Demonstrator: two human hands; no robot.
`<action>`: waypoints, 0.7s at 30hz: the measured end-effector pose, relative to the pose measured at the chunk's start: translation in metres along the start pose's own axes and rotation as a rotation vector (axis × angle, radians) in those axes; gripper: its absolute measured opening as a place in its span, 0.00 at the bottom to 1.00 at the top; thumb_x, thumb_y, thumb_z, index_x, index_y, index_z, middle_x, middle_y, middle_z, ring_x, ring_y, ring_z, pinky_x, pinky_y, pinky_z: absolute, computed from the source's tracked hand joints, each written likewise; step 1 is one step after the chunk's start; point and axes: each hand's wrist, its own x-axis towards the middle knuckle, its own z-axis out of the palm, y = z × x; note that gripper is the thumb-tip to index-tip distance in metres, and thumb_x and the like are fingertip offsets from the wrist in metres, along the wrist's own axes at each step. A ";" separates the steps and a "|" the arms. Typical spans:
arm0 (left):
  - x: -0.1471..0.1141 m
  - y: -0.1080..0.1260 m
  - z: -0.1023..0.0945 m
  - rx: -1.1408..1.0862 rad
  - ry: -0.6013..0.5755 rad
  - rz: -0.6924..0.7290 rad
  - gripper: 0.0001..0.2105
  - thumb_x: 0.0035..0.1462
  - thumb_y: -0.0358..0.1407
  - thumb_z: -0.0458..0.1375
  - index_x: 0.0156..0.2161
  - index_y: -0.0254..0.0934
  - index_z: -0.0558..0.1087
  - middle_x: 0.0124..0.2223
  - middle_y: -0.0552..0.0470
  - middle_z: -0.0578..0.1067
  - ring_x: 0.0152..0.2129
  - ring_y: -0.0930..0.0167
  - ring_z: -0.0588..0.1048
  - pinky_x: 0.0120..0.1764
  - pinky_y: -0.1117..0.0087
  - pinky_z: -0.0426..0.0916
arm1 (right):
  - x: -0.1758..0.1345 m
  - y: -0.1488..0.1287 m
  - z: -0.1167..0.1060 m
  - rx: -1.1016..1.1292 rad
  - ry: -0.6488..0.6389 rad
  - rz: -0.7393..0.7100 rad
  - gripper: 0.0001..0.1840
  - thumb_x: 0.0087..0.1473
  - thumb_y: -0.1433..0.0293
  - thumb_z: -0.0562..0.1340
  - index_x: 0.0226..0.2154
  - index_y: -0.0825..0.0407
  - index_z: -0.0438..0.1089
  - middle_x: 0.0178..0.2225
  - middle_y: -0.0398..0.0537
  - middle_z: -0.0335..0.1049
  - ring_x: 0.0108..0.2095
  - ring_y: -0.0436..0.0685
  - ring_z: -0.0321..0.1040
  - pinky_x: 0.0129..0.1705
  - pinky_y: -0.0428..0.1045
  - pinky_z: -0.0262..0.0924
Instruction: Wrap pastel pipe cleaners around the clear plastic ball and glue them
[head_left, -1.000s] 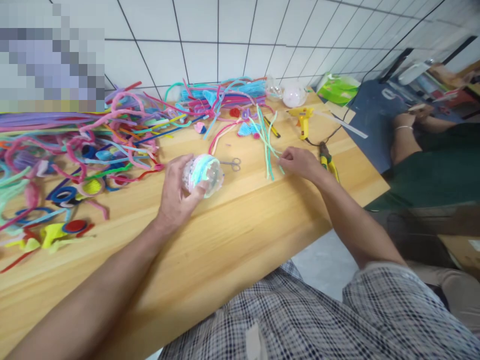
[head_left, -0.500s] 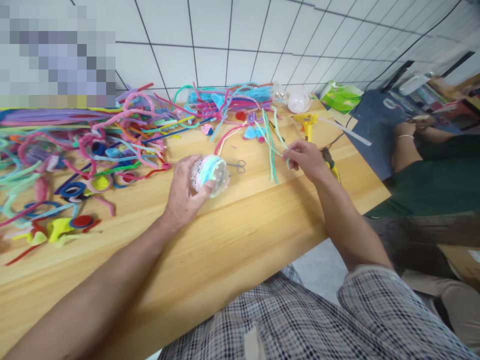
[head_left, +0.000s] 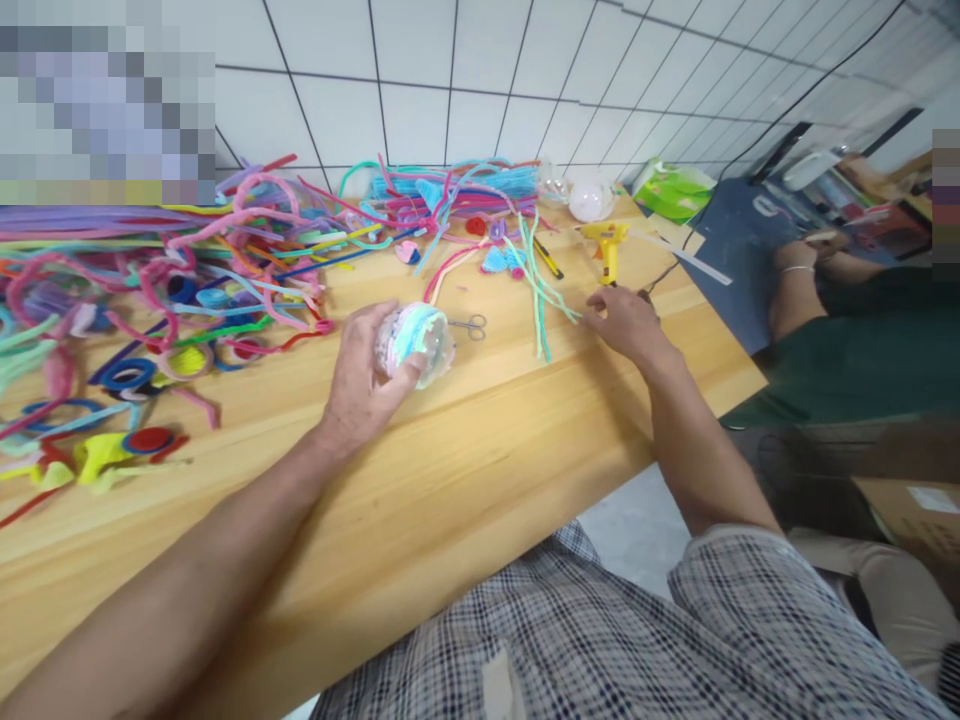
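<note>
My left hand is closed around a clear plastic ball partly covered with bands of pastel pipe cleaner in white, green, blue and pink. It holds the ball just over the table. My right hand is over the table with fingers slightly apart and nothing visible in them. Its fingertips are beside the ends of several pale green pipe cleaners. Beyond that hand lies a yellow glue gun. Small scissors rest right of the ball, and pink and cream pipe cleaners lie behind it.
A tangle of coloured pipe cleaners spreads over the left and back of the wooden table. A yellow-black cutter, a clear ball with white inside and a green bag are toward the back right. Another person's arm is at right.
My right hand has let go of a pale green pipe cleaner, which now lies with the others, and has shifted slightly right. My left hand still holds the ball. The view has shifted slightly.
</note>
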 end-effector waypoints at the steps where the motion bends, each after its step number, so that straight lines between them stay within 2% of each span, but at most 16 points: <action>1: 0.000 0.000 0.000 0.000 0.000 0.001 0.32 0.68 0.56 0.65 0.70 0.46 0.69 0.65 0.43 0.77 0.63 0.51 0.76 0.68 0.45 0.74 | -0.004 -0.001 -0.002 0.035 -0.006 -0.026 0.10 0.59 0.67 0.72 0.45 0.48 0.82 0.50 0.58 0.85 0.48 0.69 0.80 0.57 0.62 0.71; 5: 0.000 -0.001 0.001 -0.008 0.003 0.002 0.32 0.68 0.57 0.65 0.69 0.46 0.69 0.65 0.43 0.76 0.63 0.51 0.76 0.68 0.44 0.74 | -0.012 -0.028 -0.001 0.068 -0.054 -0.125 0.18 0.68 0.66 0.65 0.58 0.47 0.81 0.51 0.56 0.85 0.51 0.67 0.81 0.58 0.59 0.70; 8: 0.000 0.001 0.002 0.018 0.012 0.001 0.32 0.70 0.59 0.63 0.69 0.44 0.69 0.65 0.42 0.76 0.63 0.51 0.76 0.69 0.45 0.73 | -0.005 -0.052 0.009 -0.028 -0.114 -0.051 0.20 0.68 0.69 0.62 0.59 0.51 0.80 0.58 0.65 0.83 0.57 0.73 0.79 0.61 0.64 0.68; 11: 0.000 0.004 0.003 0.052 0.020 0.032 0.32 0.73 0.60 0.60 0.69 0.40 0.69 0.64 0.40 0.77 0.62 0.51 0.77 0.67 0.45 0.74 | 0.007 -0.061 0.014 -0.015 -0.089 0.003 0.17 0.68 0.73 0.59 0.53 0.58 0.80 0.57 0.73 0.81 0.58 0.77 0.77 0.61 0.67 0.66; 13: 0.000 0.004 0.003 0.058 0.027 0.054 0.31 0.73 0.59 0.59 0.69 0.40 0.69 0.63 0.39 0.77 0.61 0.52 0.78 0.66 0.46 0.76 | 0.014 -0.059 0.009 0.043 -0.079 0.012 0.12 0.65 0.74 0.60 0.44 0.57 0.80 0.52 0.70 0.83 0.55 0.74 0.78 0.58 0.64 0.68; 15: 0.000 0.003 0.004 0.058 0.031 0.063 0.30 0.73 0.58 0.60 0.69 0.41 0.69 0.63 0.40 0.77 0.61 0.52 0.78 0.65 0.46 0.76 | 0.017 -0.051 -0.002 0.117 -0.086 0.012 0.07 0.63 0.73 0.62 0.37 0.53 0.77 0.43 0.61 0.83 0.46 0.66 0.79 0.49 0.57 0.69; 17: 0.000 0.002 0.004 0.058 0.028 0.063 0.30 0.72 0.56 0.61 0.70 0.43 0.68 0.64 0.40 0.77 0.62 0.51 0.77 0.66 0.46 0.76 | 0.018 -0.044 -0.016 0.299 -0.091 0.034 0.06 0.63 0.69 0.62 0.34 0.50 0.73 0.35 0.52 0.81 0.33 0.57 0.74 0.35 0.50 0.65; 19: 0.000 0.001 0.003 0.060 0.021 0.059 0.29 0.71 0.54 0.62 0.70 0.43 0.68 0.64 0.40 0.77 0.62 0.51 0.77 0.66 0.45 0.75 | 0.015 -0.042 -0.028 0.676 -0.100 0.095 0.06 0.62 0.65 0.62 0.33 0.48 0.69 0.31 0.46 0.78 0.24 0.50 0.64 0.25 0.46 0.53; 21: 0.000 0.000 0.003 0.059 0.016 0.054 0.30 0.71 0.53 0.62 0.70 0.42 0.68 0.65 0.39 0.77 0.63 0.51 0.77 0.67 0.45 0.75 | 0.009 -0.049 -0.032 1.062 -0.136 0.150 0.07 0.57 0.64 0.65 0.32 0.47 0.67 0.28 0.44 0.77 0.20 0.47 0.58 0.21 0.44 0.46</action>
